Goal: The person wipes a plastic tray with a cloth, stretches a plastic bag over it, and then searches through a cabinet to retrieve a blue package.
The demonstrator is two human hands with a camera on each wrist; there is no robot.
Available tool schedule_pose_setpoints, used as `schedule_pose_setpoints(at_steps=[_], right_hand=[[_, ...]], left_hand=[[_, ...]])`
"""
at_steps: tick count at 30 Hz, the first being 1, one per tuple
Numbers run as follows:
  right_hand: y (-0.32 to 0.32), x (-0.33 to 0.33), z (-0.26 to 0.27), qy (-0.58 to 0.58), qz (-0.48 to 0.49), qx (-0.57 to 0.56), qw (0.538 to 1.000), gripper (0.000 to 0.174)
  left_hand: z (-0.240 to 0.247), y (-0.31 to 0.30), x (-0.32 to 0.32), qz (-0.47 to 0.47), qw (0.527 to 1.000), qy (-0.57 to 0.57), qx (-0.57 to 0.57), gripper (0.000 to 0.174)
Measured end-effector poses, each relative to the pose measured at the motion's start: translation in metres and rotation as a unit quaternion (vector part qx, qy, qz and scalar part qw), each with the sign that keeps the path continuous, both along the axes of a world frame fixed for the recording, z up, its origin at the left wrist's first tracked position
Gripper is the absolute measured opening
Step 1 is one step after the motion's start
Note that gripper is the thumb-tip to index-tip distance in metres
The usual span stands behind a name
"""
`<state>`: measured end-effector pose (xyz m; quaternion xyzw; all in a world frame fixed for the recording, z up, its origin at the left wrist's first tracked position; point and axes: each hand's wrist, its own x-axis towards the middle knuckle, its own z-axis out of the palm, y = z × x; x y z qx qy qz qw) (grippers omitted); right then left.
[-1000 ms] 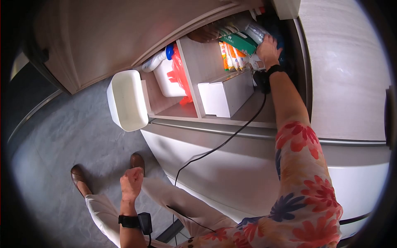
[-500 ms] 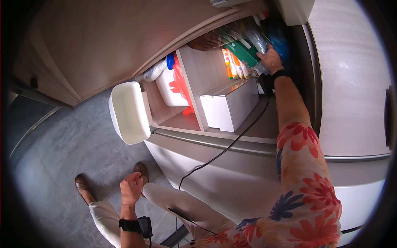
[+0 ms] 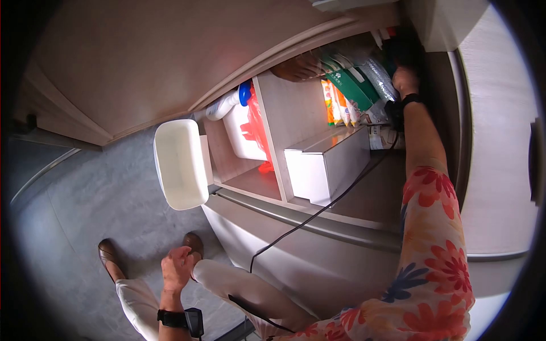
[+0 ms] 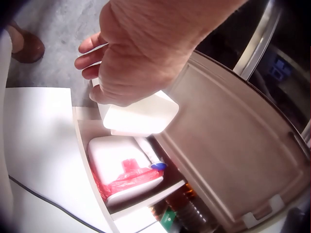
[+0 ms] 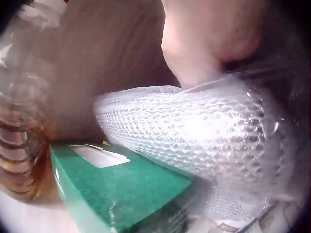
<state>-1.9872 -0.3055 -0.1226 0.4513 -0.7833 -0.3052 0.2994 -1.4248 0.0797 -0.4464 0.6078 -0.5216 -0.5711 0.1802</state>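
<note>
My right hand (image 3: 405, 80) reaches deep into the back right corner of the open cabinet, its fingers lost in dark shadow. Right beside it lies a clear, dimpled plastic package (image 3: 380, 79). In the right wrist view, the hand (image 5: 209, 43) is just behind the package (image 5: 184, 119), fingertips out of sight. A green tissue box (image 3: 354, 90) leans to the left of the package. Low over the floor, my left hand (image 3: 177, 268) hangs with loosely curled fingers and holds nothing. The left wrist view shows that hand (image 4: 138, 63) overlapping the white bin (image 4: 141, 114).
A white bin (image 3: 182, 165) sits at the cabinet's left edge. Inside are a white carton (image 3: 327, 165), orange-and-white packets (image 3: 340, 105), a red plastic bag (image 3: 259, 128) and an oil bottle (image 5: 22, 136). A divider (image 3: 290, 108) splits the cabinet; a black cable (image 3: 318, 213) crosses its front.
My right hand has moved from the plastic package's near side farther into the dark back corner. The left hand stays low with slightly shifted fingers. The head view has shifted a little.
</note>
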Motion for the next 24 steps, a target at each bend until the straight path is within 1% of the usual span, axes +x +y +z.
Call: schedule_pose_setpoints(at_steps=[1, 2, 3, 4, 6, 7, 9, 10, 12, 13, 15, 16, 17, 18, 19, 21, 22, 24], right_hand=[[-0.005, -0.021, -0.002, -0.001, 0.002, 0.003, 1.000, 0.047], [-0.012, -0.047, -0.003, 0.035, 0.015, 0.045, 0.998, 0.046], [-0.015, -0.063, -0.004, 0.082, 0.026, 0.085, 0.993, 0.045], [-0.011, -0.043, -0.003, 0.082, 0.027, 0.087, 0.992, 0.045], [-0.005, -0.007, 0.005, 0.081, -0.034, 0.056, 0.995, 0.052], [-0.009, -0.011, 0.006, 0.081, -0.033, 0.055, 0.995, 0.052], [-0.015, -0.019, 0.009, -0.012, -0.024, -0.011, 1.000, 0.052], [-0.013, -0.022, 0.007, -0.011, -0.023, -0.012, 1.000, 0.052], [-0.011, -0.018, 0.004, -0.033, 0.055, -0.053, 0.996, 0.051], [-0.010, -0.013, 0.005, -0.032, 0.056, -0.053, 0.996, 0.051], [-0.007, -0.005, 0.005, -0.027, -0.015, 0.010, 0.999, 0.044], [-0.001, -0.004, 0.005, -0.027, -0.017, 0.010, 0.999, 0.044], [0.005, -0.002, 0.005, -0.009, 0.006, -0.019, 1.000, 0.035], [0.009, -0.002, 0.005, 0.011, 0.029, -0.047, 0.998, 0.030], [0.011, -0.010, 0.005, 0.013, 0.028, -0.048, 0.998, 0.030], [0.018, -0.015, 0.009, -0.038, 0.061, -0.190, 0.979, 0.027], [0.022, -0.011, 0.013, -0.035, 0.057, -0.192, 0.979, 0.027], [0.027, 0.001, 0.020, -0.082, 0.100, -0.217, 0.968, 0.027]], left_hand=[[-0.001, 0.002, -0.001, 0.000, 1.000, 0.004, 0.002, 0.021], [0.008, 0.006, -0.003, 0.003, 1.000, -0.006, 0.006, 0.021], [0.005, 0.008, -0.003, 0.002, 1.000, -0.003, 0.010, 0.021], [0.003, 0.010, -0.004, 0.002, 1.000, -0.001, 0.014, 0.021], [0.003, 0.009, -0.006, 0.000, 1.000, -0.001, 0.014, 0.021], [0.004, 0.010, -0.007, -0.001, 1.000, -0.004, 0.012, 0.022], [0.010, 0.012, -0.009, 0.004, 1.000, -0.006, 0.019, 0.021], [0.010, 0.013, -0.009, 0.005, 1.000, -0.002, 0.028, 0.021], [0.004, 0.015, -0.005, -0.003, 1.000, -0.002, 0.021, 0.021], [0.002, 0.016, -0.003, -0.012, 1.000, -0.006, 0.013, 0.021], [0.002, 0.015, 0.002, -0.013, 1.000, -0.014, 0.011, 0.021], [0.005, 0.013, 0.003, -0.013, 1.000, -0.020, 0.009, 0.021], [0.007, 0.012, 0.004, -0.015, 1.000, -0.020, 0.008, 0.021], [0.008, 0.011, 0.004, -0.006, 1.000, -0.009, 0.005, 0.022], [0.010, 0.010, 0.005, 0.004, 1.000, 0.002, 0.003, 0.022], [0.014, 0.005, 0.006, 0.003, 1.000, 0.010, 0.008, 0.023], [0.016, 0.003, 0.007, 0.003, 1.000, 0.017, 0.013, 0.023], [0.018, 0.002, 0.008, -0.004, 1.000, 0.019, 0.003, 0.023]])
